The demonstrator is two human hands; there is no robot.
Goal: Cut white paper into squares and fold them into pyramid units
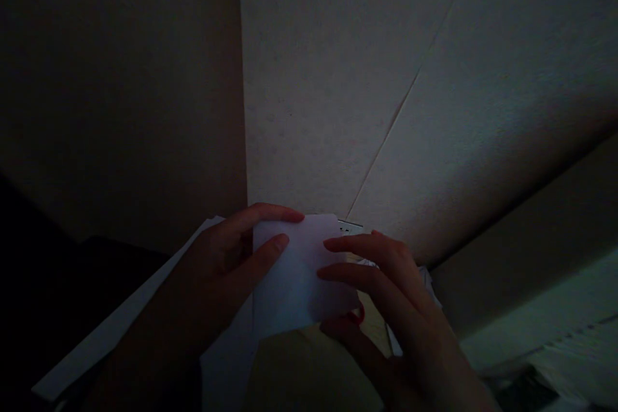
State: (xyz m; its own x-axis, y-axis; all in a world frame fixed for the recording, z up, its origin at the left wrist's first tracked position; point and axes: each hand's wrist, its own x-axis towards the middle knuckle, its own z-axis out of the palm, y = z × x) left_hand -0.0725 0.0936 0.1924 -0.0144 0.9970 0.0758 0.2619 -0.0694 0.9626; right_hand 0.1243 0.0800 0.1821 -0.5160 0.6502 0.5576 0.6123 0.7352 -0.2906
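Steadying flat white paper point(295, 283) seemingly occupied the pinching left hand point(229, 257); the half-open right hand point(400, 296), contact unclear, probably needed closing.

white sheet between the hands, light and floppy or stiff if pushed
The white sheet probably bends under a firm push, since it looks thin. It may have some stiffness, as its face looks fairly flat. It's likely light: the left hand seems to hold it near one edge.
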